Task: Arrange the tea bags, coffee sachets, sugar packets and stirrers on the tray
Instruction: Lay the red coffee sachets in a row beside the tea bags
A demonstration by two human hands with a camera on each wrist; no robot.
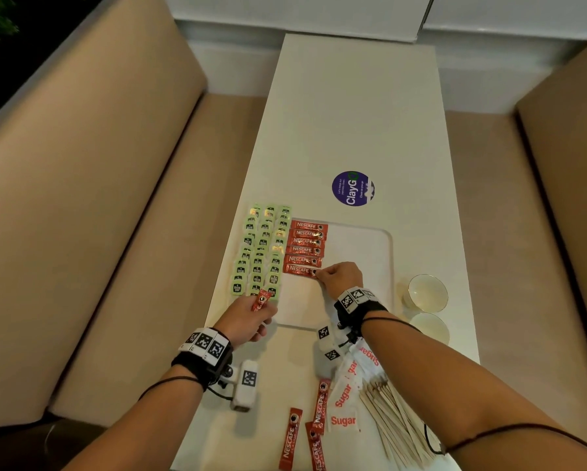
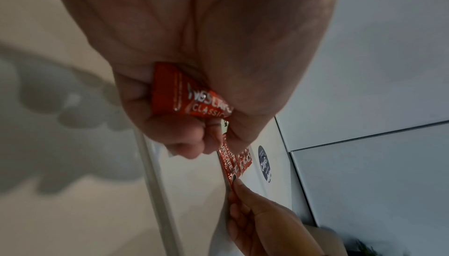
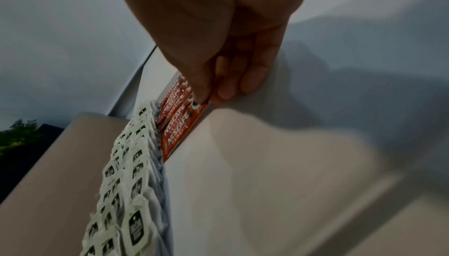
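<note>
On the white tray point(image 1: 363, 266) lie several rows of green tea bags point(image 1: 261, 253) along its left side and a column of red coffee sachets point(image 1: 307, 248) beside them. My right hand point(image 1: 339, 278) pinches the right end of the nearest sachet in that column point(image 1: 299, 269), point(image 3: 184, 125), with thumb and forefinger. My left hand point(image 1: 248, 317) hovers at the tray's near left corner and grips a red coffee sachet point(image 1: 261, 299), point(image 2: 194, 98). Loose coffee sachets point(image 1: 305, 433), sugar packets point(image 1: 348, 399) and wooden stirrers point(image 1: 397, 423) lie on the table nearer to me.
Two white cups point(image 1: 427, 294) stand right of the tray. A round purple sticker point(image 1: 352, 188) is on the white table point(image 1: 353, 113) beyond it. Beige bench seats point(image 1: 81, 198) flank the table on both sides.
</note>
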